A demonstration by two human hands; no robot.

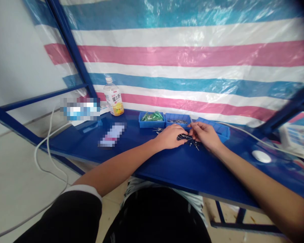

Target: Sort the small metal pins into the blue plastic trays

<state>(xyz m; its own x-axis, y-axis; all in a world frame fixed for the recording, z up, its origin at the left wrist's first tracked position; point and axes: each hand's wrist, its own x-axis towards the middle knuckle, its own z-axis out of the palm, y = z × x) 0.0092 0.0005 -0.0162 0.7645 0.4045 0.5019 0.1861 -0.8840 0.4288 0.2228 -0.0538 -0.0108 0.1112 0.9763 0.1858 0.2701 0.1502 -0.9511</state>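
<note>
My left hand [170, 137] curls over a small pile of thin silver pins with dark ends [192, 143] on the blue table. Several of the pins show between its thumb and fingers. Just right of it, my right hand [205, 135] is closed in a pinch at the pile's edge; whatever its fingertips hold is too small to make out. Behind the hands stands a blue bin [177, 118] with thin metal pieces. Beside it, another blue bin [152, 124] holds green pieces. A third blue bin [221, 130] is partly hidden by my right hand.
A drink bottle [114, 98] stands at the back left, near a blurred flat item [112, 135]. On the right lie a white mouse-like object [261, 156] and a white cable [250, 136]. A striped plastic sheet [179, 55] hangs behind the blue table [167, 165].
</note>
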